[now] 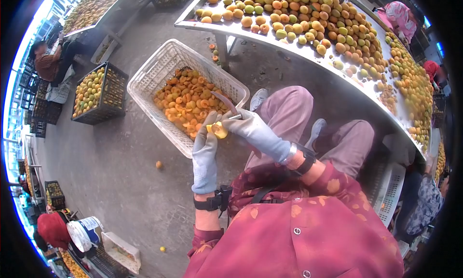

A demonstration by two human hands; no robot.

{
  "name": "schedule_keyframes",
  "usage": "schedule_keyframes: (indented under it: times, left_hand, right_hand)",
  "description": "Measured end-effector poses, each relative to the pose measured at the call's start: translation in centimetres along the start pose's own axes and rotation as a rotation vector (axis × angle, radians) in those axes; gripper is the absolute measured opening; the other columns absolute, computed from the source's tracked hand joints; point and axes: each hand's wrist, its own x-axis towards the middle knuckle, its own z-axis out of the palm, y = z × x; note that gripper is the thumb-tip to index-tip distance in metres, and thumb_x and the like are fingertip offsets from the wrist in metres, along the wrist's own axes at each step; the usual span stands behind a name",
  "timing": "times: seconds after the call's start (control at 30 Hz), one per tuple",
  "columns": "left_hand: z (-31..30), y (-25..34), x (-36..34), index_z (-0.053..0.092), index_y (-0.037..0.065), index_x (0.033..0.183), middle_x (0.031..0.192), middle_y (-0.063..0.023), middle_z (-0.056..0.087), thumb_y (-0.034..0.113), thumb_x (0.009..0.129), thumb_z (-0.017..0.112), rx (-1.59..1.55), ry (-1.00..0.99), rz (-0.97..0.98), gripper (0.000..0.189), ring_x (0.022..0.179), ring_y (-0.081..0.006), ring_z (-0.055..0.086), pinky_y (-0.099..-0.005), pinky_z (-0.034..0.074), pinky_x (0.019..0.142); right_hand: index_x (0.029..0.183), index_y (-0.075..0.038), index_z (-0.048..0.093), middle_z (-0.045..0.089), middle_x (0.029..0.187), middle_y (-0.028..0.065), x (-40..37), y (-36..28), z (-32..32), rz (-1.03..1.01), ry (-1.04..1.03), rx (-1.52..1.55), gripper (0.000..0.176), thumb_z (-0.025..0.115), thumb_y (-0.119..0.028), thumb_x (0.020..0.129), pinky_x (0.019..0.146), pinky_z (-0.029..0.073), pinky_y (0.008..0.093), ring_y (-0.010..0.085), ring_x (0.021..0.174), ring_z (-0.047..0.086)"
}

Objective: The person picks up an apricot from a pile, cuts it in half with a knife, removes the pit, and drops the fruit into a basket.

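Both hands wear pale grey work gloves. My left hand (205,155) pinches a cut apricot (219,130), its yellow flesh showing, beside the near rim of a white plastic crate (181,146). My right hand (260,135) is closed on a knife (224,102) with a curved blade that points up and left over the crate. The fingertips of that hand also touch the apricot. Inside the crate lies a heap of halved apricots (188,102), orange and moist.
A metal table (236,28) heaped with whole apricots (308,12) stands ahead and to the right. A black crate (108,95) full of apricots is on the floor at left. A white bucket (83,233) stands lower left. Several people sit nearby.
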Motion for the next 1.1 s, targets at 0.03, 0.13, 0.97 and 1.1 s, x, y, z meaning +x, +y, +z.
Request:
schedule_keyframes:
  times: [0.03,0.13,0.97,1.1]
  left_hand:
    - [0.1,0.2,-0.1,0.042,-0.002,0.138,0.137,-0.0112,0.048,0.022,0.099,0.048,0.000,-0.001,0.000,0.046,0.125,-0.0182,0.046,-0.0323,0.031,0.109]
    - [0.6,1.1,-0.4,0.043,-0.003,0.137,0.138,-0.0103,0.048,0.022,0.098,0.051,0.053,-0.014,0.016,0.046,0.126,-0.0175,0.045,-0.0314,0.031,0.109]
    - [0.4,-0.6,-0.4,0.044,0.000,0.137,0.128,-0.0139,0.055,0.036,0.094,0.057,-0.016,0.170,0.101,0.058,0.115,-0.0177,0.053,-0.0308,0.046,0.098]
    - [0.8,-0.2,-0.5,0.044,-0.001,0.136,0.128,-0.0148,0.055,0.038,0.092,0.058,0.004,0.181,0.083,0.060,0.117,-0.0186,0.052,-0.0330,0.043,0.101]
  right_hand:
    - [0.103,-0.001,0.062,0.063,0.088,0.0013,0.3,0.7,-0.4,-0.069,-0.005,-0.080,0.024,0.065,-0.019,0.089,0.074,0.046,0.0223,0.0068,0.081,0.056]
    - [0.103,-0.001,0.061,0.064,0.087,0.0033,0.4,1.2,-0.9,-0.157,-0.006,-0.238,0.026,0.064,-0.023,0.089,0.074,0.046,0.0249,0.0088,0.083,0.057]
    - [0.103,-0.007,0.058,0.066,0.084,0.0178,-4.5,1.0,-0.8,-0.289,0.048,-1.193,0.030,0.054,-0.034,0.092,0.067,0.053,0.0437,0.0350,0.080,0.065]
    - [0.102,-0.007,0.058,0.065,0.082,0.0176,-4.5,1.2,-1.0,-0.362,0.057,-1.177,0.028,0.054,-0.033,0.092,0.065,0.053,0.0439,0.0353,0.078,0.065]
